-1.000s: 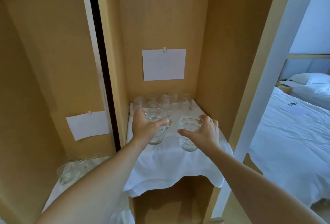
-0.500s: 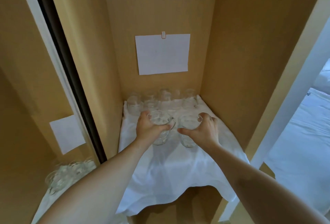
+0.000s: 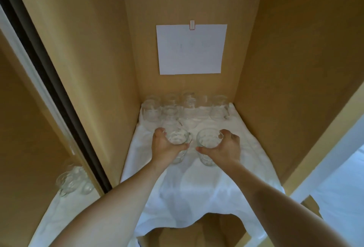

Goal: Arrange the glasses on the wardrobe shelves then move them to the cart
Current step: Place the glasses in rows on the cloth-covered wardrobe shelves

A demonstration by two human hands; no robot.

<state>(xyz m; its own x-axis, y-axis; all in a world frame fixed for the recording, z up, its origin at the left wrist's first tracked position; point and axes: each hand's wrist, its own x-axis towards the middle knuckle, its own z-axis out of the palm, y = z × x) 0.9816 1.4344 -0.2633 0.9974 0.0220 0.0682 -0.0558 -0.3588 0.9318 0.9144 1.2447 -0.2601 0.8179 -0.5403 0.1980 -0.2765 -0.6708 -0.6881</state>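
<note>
Two clear glasses are held side by side over the middle of the wardrobe shelf [image 3: 262, 160], close to each other but not touching. The left hand [image 3: 164, 148] wraps its fingers and thumb round the left glass [image 3: 178, 146]; a small handle projects from the rim on its right side. The right hand [image 3: 226, 149] curls round the right glass [image 3: 208, 146], which has faceted walls and an open mouth facing up. Whether the bases rest on the shelf or hang just above it cannot be told.

A row of further glasses [image 3: 185, 107] stands at the rear of the shelf, against the back panel, well behind the two held ones. All are transparent and colourless.

The shelf is covered by a white cloth [image 3: 197, 197] that drapes over the front edge. The wardrobe walls are light wood. The left compartment, beyond a dark vertical track, holds another group of glasses [image 3: 73, 180] on its own white cloth. White bedding [image 3: 342, 193] shows at the right.

A white paper sheet [image 3: 191, 49] is clipped to the back panel; its faint marks are not legible.
</note>
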